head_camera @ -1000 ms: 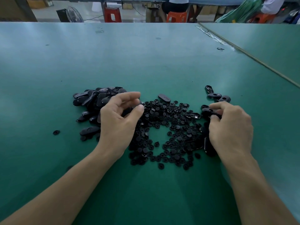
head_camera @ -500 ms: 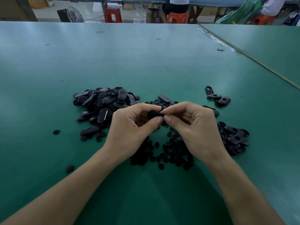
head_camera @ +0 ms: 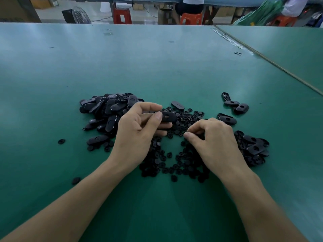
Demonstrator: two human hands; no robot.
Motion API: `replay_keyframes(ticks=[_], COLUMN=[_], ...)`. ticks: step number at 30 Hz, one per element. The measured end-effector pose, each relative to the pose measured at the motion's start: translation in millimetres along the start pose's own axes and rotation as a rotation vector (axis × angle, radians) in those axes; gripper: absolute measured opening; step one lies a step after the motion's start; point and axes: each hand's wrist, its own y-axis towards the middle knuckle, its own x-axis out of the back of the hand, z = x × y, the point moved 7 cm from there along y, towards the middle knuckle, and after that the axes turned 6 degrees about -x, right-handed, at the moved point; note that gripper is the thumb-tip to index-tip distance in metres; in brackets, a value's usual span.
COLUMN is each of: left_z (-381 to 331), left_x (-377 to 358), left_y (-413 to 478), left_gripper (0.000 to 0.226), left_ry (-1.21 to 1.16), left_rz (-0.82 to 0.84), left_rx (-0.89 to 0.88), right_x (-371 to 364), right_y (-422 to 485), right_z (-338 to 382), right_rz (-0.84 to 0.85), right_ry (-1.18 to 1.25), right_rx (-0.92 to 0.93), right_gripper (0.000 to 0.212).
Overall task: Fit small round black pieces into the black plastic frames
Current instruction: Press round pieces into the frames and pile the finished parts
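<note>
Frame (head_camera: 168, 116) in left hand (head_camera: 136, 135); right hand (head_camera: 213, 139) over pieces (head_camera: 185, 117).

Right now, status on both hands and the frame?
Left hand grips frame, hole showing. Right hand down on round pieces, fingers curled; pick unclear. Nothing between the hands.

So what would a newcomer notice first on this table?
Two bare hands working mid-table: the left hand holds an oval black frame, while the right hand curls its fingers into a scatter of small round pieces. A heap of frames lies to the left, a smaller heap to the right, on the green table.
</note>
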Motion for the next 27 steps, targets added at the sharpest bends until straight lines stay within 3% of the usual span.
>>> replay_keyframes(ticks=[12, 19, 27], left_z=[-1, -1, 0], left_x=[5, 6, 6], left_y=[-1, -2, -3], left_gripper=[0.018, 0.018, 0.018], left_ry=[0.065, 0.075, 0.085], left_rz=[-0.027, -0.028, -0.023], left_rx=[-0.044, -0.038, -0.014], right_x=[5, 13, 9], right_y=[-3, -5, -8], right_z=[12, 12, 22], right_rz=[-0.057, -0.176, -0.095], right_ry=[0.306, 0.439, 0.587], right_rx=[0.081, 0.073, 0.109], right_gripper=[0.013, 0.019, 0.016])
